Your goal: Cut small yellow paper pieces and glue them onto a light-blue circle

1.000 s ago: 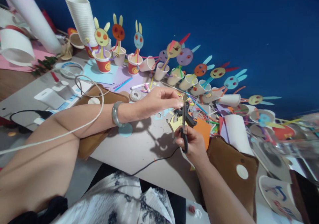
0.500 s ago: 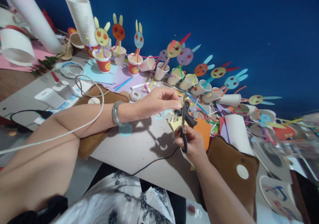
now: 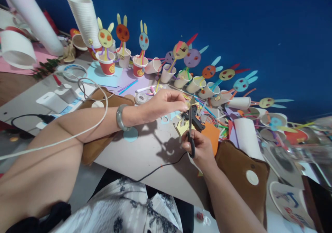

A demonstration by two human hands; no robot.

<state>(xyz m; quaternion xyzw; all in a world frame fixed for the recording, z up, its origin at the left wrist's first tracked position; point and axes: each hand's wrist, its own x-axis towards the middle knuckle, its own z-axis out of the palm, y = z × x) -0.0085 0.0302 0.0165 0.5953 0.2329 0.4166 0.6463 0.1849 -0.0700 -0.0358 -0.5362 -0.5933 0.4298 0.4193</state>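
The person is sitting at a cluttered table, the right hand (image 3: pixel 199 149) gripping a pair of scissors (image 3: pixel 190 123), fingers wrapped around its black handles. The blades are pointing toward twelve o'clock above the middle of the table. At ten o'clock from them, the left hand (image 3: pixel 169 103) is reaching in, its thumb and fingers clamping a small yellowish scrap (image 3: pixel 189 105) right at the blades; its exact shape I can't make out. A grey bangle (image 3: pixel 121 118) is circling the left wrist, and a white cord (image 3: pixel 77 135) is crossing that forearm.

Just beyond the scissors, toward three o'clock, a black tool (image 3: pixel 198 123) is lying among paper bits, with orange paper (image 3: pixel 211 138) spreading at four o'clock. A pale blue disc (image 3: pixel 130 134) is lying at nine, and a brown pouch (image 3: pixel 236 170) is sitting between four and five. Paper rabbits are lining the blue wall: a yellow one (image 3: pixel 105 38) is standing at ten o'clock, a purple one (image 3: pixel 192 58) is leaning at twelve.
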